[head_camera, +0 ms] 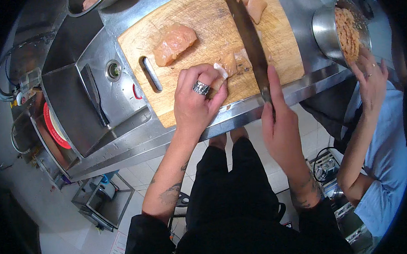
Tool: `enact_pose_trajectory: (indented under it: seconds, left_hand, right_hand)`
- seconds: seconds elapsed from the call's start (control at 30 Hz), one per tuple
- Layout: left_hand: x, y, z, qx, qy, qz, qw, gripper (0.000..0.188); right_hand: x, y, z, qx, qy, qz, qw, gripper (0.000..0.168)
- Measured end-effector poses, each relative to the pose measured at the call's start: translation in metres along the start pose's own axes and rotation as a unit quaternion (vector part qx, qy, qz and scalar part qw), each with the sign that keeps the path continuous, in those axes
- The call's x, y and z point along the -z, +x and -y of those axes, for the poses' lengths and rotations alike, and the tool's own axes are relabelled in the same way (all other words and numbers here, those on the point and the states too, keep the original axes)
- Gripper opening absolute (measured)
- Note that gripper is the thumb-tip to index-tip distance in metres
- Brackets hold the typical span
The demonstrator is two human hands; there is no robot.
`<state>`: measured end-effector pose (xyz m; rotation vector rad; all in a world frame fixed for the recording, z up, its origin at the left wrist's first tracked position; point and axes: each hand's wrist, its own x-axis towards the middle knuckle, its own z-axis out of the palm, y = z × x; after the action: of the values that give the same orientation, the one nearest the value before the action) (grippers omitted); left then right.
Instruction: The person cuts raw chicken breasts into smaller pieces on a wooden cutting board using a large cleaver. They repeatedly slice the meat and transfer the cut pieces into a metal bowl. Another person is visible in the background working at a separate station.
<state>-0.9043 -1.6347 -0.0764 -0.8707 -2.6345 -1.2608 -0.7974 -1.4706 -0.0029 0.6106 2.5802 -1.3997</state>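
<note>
My right hand [283, 130] grips the handle of a broad-bladed kitchen knife [251, 43], whose dark blade points away from me over a wooden cutting board [207, 16]. Curled over the board's near part, my left hand [193, 100] pinches a small piece of raw meat [218, 82] with a whitish edge between thumb and fingers. Thin meat slices [229, 63] lie between that hand and the blade. A large raw meat piece, probably chicken breast [175, 43], rests near the board's handle slot. Beyond the blade sit several cut chunks [257, 9].
At left is a steel sink [101, 43] with a long dark-bladed tool [93, 91] in it. A metal bowl [107, 0] holding meat stands at top left. On the right, another person's hand [371, 75] touches a steel bowl [325, 33] of minced meat. The counter edge [237, 115] runs before me.
</note>
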Motion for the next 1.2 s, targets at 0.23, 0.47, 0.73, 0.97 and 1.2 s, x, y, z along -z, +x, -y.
enact_pose_trajectory:
  seconds: [0.23, 0.47, 0.73, 0.97, 1.2]
  left_hand:
    - [0.001, 0.003, -0.001, -0.012, -0.006, 0.002, 1.0, 0.024]
    - [0.004, 0.003, 0.003, -0.015, -0.013, 0.011, 1.0, 0.024]
    - [0.005, 0.001, 0.005, -0.01, -0.028, 0.031, 0.999, 0.025]
    - [0.006, 0.001, 0.004, -0.011, -0.023, 0.052, 0.998, 0.028]
    - [0.002, 0.0, 0.0, 0.007, -0.026, 0.026, 0.999, 0.031]
  right_hand:
    - [-0.016, -0.051, -0.005, 0.022, -0.139, 0.051, 0.989, 0.081]
    - [-0.014, -0.068, 0.008, -0.016, -0.147, 0.082, 0.986, 0.083]
    - [-0.021, -0.057, 0.006, -0.013, -0.176, 0.083, 0.981, 0.084]
    - [-0.042, -0.024, 0.008, -0.002, -0.188, 0.035, 0.981, 0.084]
    - [-0.042, -0.054, 0.001, -0.024, -0.141, 0.004, 0.99, 0.081]
